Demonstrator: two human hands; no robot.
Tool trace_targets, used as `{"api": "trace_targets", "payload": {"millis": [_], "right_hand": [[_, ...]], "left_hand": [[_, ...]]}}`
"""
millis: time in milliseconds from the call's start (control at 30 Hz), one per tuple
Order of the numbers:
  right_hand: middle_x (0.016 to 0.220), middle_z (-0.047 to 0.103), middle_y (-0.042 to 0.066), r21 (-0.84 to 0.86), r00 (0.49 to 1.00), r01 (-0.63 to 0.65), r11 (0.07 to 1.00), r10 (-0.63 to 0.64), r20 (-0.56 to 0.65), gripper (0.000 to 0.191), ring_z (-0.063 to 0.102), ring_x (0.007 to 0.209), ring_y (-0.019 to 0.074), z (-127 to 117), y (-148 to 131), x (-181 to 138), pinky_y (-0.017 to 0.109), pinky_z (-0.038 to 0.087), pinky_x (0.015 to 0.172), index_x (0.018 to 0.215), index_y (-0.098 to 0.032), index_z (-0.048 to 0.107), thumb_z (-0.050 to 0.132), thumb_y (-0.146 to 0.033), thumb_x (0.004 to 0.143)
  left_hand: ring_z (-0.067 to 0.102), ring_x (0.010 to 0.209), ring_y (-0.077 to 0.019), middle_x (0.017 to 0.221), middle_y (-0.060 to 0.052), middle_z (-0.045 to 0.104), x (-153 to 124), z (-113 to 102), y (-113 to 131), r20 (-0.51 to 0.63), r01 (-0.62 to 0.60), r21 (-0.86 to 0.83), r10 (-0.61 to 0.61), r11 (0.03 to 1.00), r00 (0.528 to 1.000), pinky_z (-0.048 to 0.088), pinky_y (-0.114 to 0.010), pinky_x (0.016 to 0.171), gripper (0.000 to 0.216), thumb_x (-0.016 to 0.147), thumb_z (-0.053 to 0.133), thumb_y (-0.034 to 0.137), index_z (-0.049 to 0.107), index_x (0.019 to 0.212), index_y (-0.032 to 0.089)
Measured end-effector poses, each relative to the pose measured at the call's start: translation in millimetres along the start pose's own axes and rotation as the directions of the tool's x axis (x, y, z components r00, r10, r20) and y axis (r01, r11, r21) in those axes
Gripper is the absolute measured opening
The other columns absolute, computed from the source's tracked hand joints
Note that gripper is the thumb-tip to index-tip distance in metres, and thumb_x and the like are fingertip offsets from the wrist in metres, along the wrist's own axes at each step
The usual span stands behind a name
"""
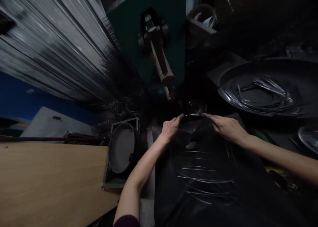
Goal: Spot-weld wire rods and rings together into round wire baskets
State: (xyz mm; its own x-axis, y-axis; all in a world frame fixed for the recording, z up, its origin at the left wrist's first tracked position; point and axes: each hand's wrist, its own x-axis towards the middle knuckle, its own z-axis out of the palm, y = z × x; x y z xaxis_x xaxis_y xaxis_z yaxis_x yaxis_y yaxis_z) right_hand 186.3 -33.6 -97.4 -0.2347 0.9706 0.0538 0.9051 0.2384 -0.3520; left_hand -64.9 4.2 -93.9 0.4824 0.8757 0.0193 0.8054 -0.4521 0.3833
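My left hand (171, 129) and my right hand (225, 126) pinch the two sides of a thin, curved metal wire (193, 115). Whether it closes into a full ring is hard to see in the dark. Just beyond it hangs the tapered tip of a machine arm (162, 63), apart from the wire, on a dark green machine (124, 25). Below my hands, several bent wires (206, 180) lie across a black cloth (169, 194) over my lap. A small pale piece (191, 145) rests on the cloth between my forearms.
On the right, a wide round pan (248, 63) holds a bundle of curved wires (270, 87). To the left are a round grey tub (121, 147) in a metal frame and a wooden board (49, 174). Dim wire pieces (119, 106) lie behind the tub.
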Motion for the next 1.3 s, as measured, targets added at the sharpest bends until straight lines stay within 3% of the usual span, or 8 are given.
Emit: {"api": "trace_targets", "payload": {"millis": [133,300,433,567,700,800,1067,1300], "right_hand": [[0.109,0.066,0.012,-0.174,0.996,0.057,0.983,-0.043,0.083,0.058,0.066,0.072,0.0257,-2.9,-6.1,12.1,0.035,0.050,0.059,0.148,-0.024,0.037,0.037,-0.018,0.090],[0.094,0.066,0.014,-0.286,0.990,0.076,0.955,-0.037,0.139,0.062,0.063,0.060,0.0228,-21.2,-23.3,39.6,0.031,0.043,0.055,0.149,-0.027,0.035,0.036,-0.013,0.089],[0.093,0.066,0.014,-0.329,0.982,0.113,0.937,-0.055,0.182,0.064,0.062,0.063,0.0241,-37.6,-44.2,59.8,0.031,0.040,0.055,0.151,-0.028,0.031,0.034,-0.011,0.089],[0.091,0.066,0.011,-0.369,0.964,0.154,0.917,-0.057,0.260,0.066,0.063,0.067,0.0250,-53.1,-61.2,68.1,0.031,0.039,0.055,0.152,-0.032,0.024,0.030,-0.011,0.091],[0.097,0.065,0.013,-0.386,0.975,0.147,0.911,-0.066,0.214,0.065,0.062,0.067,0.0248,-61.0,-67.2,72.5,0.032,0.040,0.057,0.153,-0.033,0.022,0.028,-0.011,0.092],[0.097,0.065,0.014,-0.375,0.976,0.147,0.915,-0.074,0.203,0.063,0.062,0.067,0.0245,-62.3,-67.2,77.2,0.032,0.041,0.059,0.153,-0.032,0.023,0.029,-0.013,0.092],[0.094,0.067,0.012,-0.362,0.974,0.140,0.922,-0.061,0.220,0.063,0.063,0.072,0.0263,-70.6,-70.3,94.8,0.032,0.040,0.061,0.151,-0.030,0.030,0.034,-0.015,0.090],[0.094,0.068,0.012,-0.350,0.972,0.152,0.924,-0.077,0.221,0.064,0.063,0.074,0.0279,-70.8,-67.5,98.7,0.033,0.041,0.060,0.150,-0.031,0.032,0.033,-0.014,0.088]], "left_hand": [[0.066,0.090,-0.0255,0.106,-0.008,0.068,3.4,1.2,-8.5,-0.006,-0.015,-0.049,0.015,0.999,1.000,0.051,-0.034,0.078,0.052,0.086,0.053,0.021,0.048,0.138,0.024],[0.066,0.091,-0.0202,0.104,-0.004,0.069,12.3,-19.6,-13.5,-0.046,0.012,-0.216,-0.023,0.976,0.999,0.048,-0.028,0.079,0.041,0.093,0.047,0.026,0.050,0.134,0.032],[0.065,0.082,-0.0201,0.091,-0.005,0.068,12.0,-55.1,-11.1,-0.019,0.096,-0.001,-0.096,0.995,0.995,0.045,-0.026,0.070,0.035,0.098,0.036,0.034,0.057,0.125,0.025],[0.064,0.085,-0.0180,0.101,-0.007,0.065,6.5,-85.5,-0.4,0.002,0.063,0.255,-0.066,0.965,0.998,0.044,-0.024,0.069,0.035,0.098,0.034,0.023,0.057,0.124,0.024],[0.064,0.087,-0.0186,0.108,-0.007,0.064,6.2,-100.4,5.2,0.031,0.060,0.351,-0.075,0.934,0.997,0.045,-0.025,0.070,0.050,0.093,0.034,0.010,0.044,0.139,0.026],[0.065,0.089,-0.0196,0.105,-0.007,0.066,8.8,-104.0,1.3,0.039,0.053,0.324,-0.070,0.945,0.997,0.046,-0.026,0.072,0.053,0.093,0.033,0.010,0.039,0.143,0.027],[0.065,0.093,-0.0175,0.105,-0.005,0.070,21.8,-109.9,-11.9,-0.017,0.041,0.118,-0.039,0.992,0.999,0.046,-0.023,0.077,0.039,0.096,0.037,0.020,0.054,0.130,0.029],[0.067,0.085,-0.0175,0.098,-0.006,0.072,23.8,-111.6,-13.5,-0.041,0.014,0.058,-0.011,0.998,0.999,0.046,-0.023,0.073,0.035,0.097,0.038,0.024,0.058,0.124,0.023]]}}
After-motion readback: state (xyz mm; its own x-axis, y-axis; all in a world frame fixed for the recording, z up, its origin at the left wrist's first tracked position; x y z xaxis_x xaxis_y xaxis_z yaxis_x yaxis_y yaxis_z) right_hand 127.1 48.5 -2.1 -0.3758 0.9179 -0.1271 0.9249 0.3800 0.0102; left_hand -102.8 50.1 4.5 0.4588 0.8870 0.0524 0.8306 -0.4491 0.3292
